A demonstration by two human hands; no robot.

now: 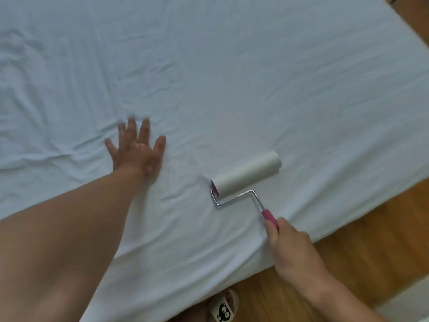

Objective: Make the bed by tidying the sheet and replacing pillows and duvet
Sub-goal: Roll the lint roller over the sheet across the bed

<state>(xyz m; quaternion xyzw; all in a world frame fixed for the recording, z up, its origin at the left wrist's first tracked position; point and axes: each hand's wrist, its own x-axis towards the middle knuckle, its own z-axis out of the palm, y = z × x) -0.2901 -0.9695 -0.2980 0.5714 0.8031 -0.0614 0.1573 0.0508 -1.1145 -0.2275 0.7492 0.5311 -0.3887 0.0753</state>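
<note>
Risks bunching the sheet (pixel 232 66) under the roller (pixel 247 174) gripped by the right hand (pixel 292 249), left hand (pixel 137 149) (spread flat) pinning one side only.

Wooden floor (pixel 362 231), warm orange-brown, fills your near right, its grain running diagonally. A second sliver of wood (pixel 420 12) shows at your far right corner. A pale grey strip (pixel 408 305) crosses the near right corner. Light soft, even.

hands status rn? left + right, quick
Left hand: open, fingers spread, palm flat on the white sheet.
Right hand: closed around the pink handle of the lint roller, whose roll rests on the sheet.
</note>
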